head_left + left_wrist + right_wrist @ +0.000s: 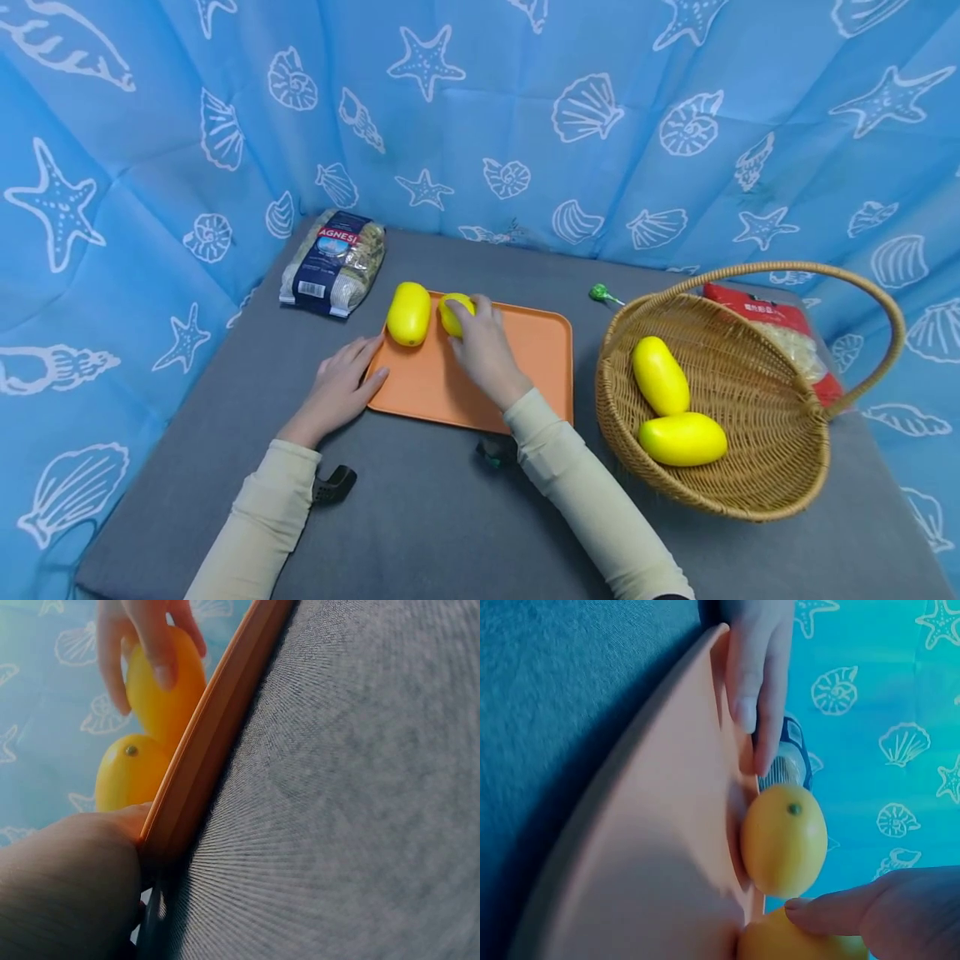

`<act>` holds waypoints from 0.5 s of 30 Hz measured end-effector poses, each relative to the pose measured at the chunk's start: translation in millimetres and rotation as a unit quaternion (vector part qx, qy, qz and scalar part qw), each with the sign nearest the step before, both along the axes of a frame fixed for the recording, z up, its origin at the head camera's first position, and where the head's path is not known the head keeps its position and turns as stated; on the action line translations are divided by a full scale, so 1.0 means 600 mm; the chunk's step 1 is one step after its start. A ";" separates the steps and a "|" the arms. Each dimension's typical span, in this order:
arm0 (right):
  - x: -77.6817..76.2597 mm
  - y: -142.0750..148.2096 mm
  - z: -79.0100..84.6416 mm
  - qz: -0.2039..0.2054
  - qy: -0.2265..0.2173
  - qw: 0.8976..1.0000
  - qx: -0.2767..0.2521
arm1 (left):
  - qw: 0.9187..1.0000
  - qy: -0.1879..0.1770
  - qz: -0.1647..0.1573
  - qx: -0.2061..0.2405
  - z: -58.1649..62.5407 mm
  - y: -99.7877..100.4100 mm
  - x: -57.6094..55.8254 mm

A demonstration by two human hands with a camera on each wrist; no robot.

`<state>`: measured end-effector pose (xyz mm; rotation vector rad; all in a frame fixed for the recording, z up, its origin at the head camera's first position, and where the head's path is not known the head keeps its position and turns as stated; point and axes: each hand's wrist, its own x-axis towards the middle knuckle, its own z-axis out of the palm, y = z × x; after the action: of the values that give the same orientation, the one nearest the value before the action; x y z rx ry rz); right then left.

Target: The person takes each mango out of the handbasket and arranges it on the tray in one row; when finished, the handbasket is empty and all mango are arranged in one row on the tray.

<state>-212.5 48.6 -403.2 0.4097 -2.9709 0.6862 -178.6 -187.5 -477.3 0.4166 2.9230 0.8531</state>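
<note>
An orange tray [517, 367] lies on the grey table. My left hand [341, 392] rests at its left edge, and the fingers [750, 697] stretch fairly straight along the rim in the right wrist view. One yellow mango [409, 314] sits at the tray's back left corner, beyond the left fingertips. Beside it my right hand [483, 350] grips a second yellow mango [454, 310] from above. In the left wrist view, fingers and thumb reach down around that held mango [161, 701], close behind the other one. Part of the held mango is hidden under the hand.
To the right stands a wicker basket [757, 400] with a tall handle, holding two yellow mangoes [682, 439]. A red bag [776, 317] lies behind it, a green lollipop [598, 292] beside it. A pasta bag [333, 262] lies at the back left, before a blue curtain [480, 125].
</note>
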 end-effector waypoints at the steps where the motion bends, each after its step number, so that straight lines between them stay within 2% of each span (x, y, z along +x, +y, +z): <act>1: 0.001 -0.002 -0.001 -0.001 -0.004 1.000 0.004 | 1.000 0.000 -0.001 0.000 0.000 0.000 0.000; 9: 0.011 -0.018 -0.002 -0.004 -0.018 1.000 0.022 | 1.000 0.003 -0.002 -0.002 0.000 0.000 -0.003; 15: 0.017 -0.028 -0.010 -0.010 0.008 1.000 0.024 | 1.000 0.005 -0.002 -0.005 -0.002 0.000 -0.002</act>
<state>-202.5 31.7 -409.5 0.3857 -2.9775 0.6096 -179.9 -187.6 -478.8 0.4274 2.9342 0.8381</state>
